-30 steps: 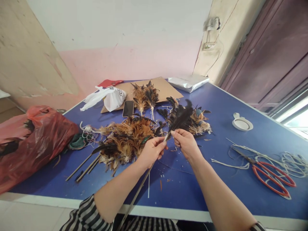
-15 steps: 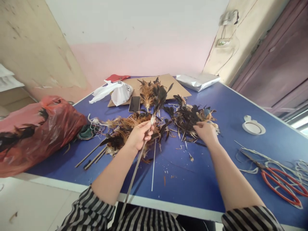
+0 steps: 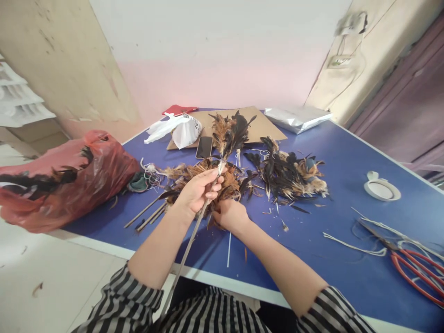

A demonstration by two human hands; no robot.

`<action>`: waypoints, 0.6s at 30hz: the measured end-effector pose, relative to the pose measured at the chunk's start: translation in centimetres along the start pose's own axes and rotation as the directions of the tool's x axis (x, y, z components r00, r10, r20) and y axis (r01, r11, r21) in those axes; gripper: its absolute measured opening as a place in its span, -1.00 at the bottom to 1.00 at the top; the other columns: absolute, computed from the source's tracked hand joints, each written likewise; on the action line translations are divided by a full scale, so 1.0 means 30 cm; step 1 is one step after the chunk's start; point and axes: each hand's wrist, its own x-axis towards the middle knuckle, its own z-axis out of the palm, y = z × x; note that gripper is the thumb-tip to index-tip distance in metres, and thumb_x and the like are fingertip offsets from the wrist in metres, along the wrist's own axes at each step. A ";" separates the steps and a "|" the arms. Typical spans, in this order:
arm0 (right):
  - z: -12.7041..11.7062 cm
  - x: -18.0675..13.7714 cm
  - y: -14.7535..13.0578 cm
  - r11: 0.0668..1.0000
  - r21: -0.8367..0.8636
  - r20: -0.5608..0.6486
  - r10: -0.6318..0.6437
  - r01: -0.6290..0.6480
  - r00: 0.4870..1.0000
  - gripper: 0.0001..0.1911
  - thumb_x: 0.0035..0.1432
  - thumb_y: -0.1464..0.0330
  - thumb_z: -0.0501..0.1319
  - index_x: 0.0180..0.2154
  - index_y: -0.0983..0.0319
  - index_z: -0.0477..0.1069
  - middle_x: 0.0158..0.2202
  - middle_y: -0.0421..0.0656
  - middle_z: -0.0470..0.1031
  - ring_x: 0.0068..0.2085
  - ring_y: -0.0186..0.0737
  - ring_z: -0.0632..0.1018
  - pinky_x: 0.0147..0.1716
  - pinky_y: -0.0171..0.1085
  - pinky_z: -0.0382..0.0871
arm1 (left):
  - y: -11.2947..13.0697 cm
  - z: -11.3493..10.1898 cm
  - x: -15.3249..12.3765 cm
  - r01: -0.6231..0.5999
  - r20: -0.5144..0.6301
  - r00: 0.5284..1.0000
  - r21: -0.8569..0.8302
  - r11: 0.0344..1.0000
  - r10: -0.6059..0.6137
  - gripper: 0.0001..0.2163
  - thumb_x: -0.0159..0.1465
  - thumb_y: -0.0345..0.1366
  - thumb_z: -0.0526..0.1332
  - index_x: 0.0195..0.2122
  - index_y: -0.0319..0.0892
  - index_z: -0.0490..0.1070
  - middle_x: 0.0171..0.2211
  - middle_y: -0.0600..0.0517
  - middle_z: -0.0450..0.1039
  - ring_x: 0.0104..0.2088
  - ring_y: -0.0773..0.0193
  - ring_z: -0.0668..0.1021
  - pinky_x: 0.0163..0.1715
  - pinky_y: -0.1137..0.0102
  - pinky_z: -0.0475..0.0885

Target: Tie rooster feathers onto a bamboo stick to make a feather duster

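My left hand (image 3: pixel 199 190) is closed round the upper part of a thin feather duster stick (image 3: pixel 187 252), which slants down toward my lap. Brown and black feathers (image 3: pixel 237 132) are bound in a tuft at its top. My right hand (image 3: pixel 233 215) is at the near edge of a pile of brown feathers (image 3: pixel 185 173), just below the left hand. Its fingers are curled in, and their tips are partly hidden, so what they pinch does not show. A second pile of darker feathers (image 3: pixel 282 173) lies to the right.
Red-handled scissors (image 3: pixel 412 263) and loose white string (image 3: pixel 357 243) lie on the right of the blue table. A tape roll (image 3: pixel 382 189) is behind them. A red plastic bag (image 3: pixel 93 185) sits left. Cardboard (image 3: pixel 267 127), a phone (image 3: pixel 204 147) and a silver packet (image 3: pixel 301 120) are at the back.
My right hand has moved left, from the dark feather pile to the brown one below my left hand. My left hand keeps its hold on the stick. The view has shifted a little left.
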 end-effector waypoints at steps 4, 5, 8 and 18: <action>-0.025 -0.059 0.023 0.997 0.077 0.088 -0.027 0.020 0.996 -0.81 -0.04 0.32 0.12 -0.45 0.24 0.47 -0.44 -0.08 0.51 -0.40 -0.18 0.50 -0.48 -0.32 0.23 | 0.018 0.005 0.008 -0.015 -0.001 1.000 0.009 1.000 0.015 -0.80 0.13 -0.43 0.21 -0.20 -0.31 0.43 -0.49 0.04 0.30 -0.62 0.55 0.31 -0.79 0.71 0.12; -0.045 -0.094 0.040 0.989 0.137 0.131 -0.067 0.049 0.989 -0.85 -0.07 0.35 0.13 -0.49 0.24 0.45 -0.50 -0.13 0.48 -0.44 -0.23 0.47 -0.51 -0.34 0.20 | 0.022 0.001 0.013 -0.020 -0.010 1.000 0.012 1.000 0.020 -0.80 0.12 -0.43 0.21 -0.20 -0.32 0.43 -0.49 0.03 0.31 -0.61 0.55 0.32 -0.79 0.71 0.12; -0.132 -0.210 0.121 0.895 0.421 0.300 -0.291 0.147 0.909 -0.94 -0.12 0.41 0.15 -0.56 0.25 0.38 -0.62 -0.27 0.34 -0.54 -0.37 0.36 -0.58 -0.41 0.12 | 0.020 -0.018 0.038 -0.026 -0.040 0.999 0.022 0.999 0.027 -0.80 0.11 -0.43 0.23 -0.21 -0.33 0.43 -0.44 0.00 0.35 -0.57 0.53 0.36 -0.78 0.71 0.14; -0.240 -0.156 0.435 0.284 0.952 0.047 0.240 -0.116 0.970 -0.68 -0.13 0.22 0.31 -0.53 0.25 0.22 -0.69 -0.35 0.22 -0.67 -0.51 0.17 -0.71 -0.45 -0.03 | -0.140 -0.047 0.189 0.090 -0.048 0.995 0.047 0.995 -0.088 -0.84 0.07 -0.43 0.27 -0.30 -0.33 0.42 -0.49 0.03 0.35 -0.63 0.56 0.33 -0.78 0.70 0.12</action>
